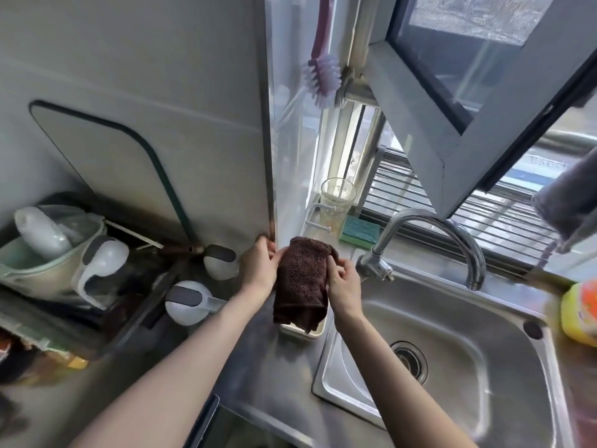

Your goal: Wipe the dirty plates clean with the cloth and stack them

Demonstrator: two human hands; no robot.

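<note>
Both hands hold a dark brown terry cloth (302, 282) — folded, nubbly — above a pale rectangular dish (318, 329) on the steel bench (271, 376). The left hand (258, 270) pinches its left edge, the right hand (344, 284) grips the right, beside the sink (452, 367).

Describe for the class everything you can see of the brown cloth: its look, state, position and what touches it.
The brown cloth is dark, with a looped terry-like pile, folded into a thick hanging bundle. The left hand grips its upper left edge and the right hand pinches its right side. Its lower end hangs over a cream rectangular dish on the steel counter, left of the sink.
</note>
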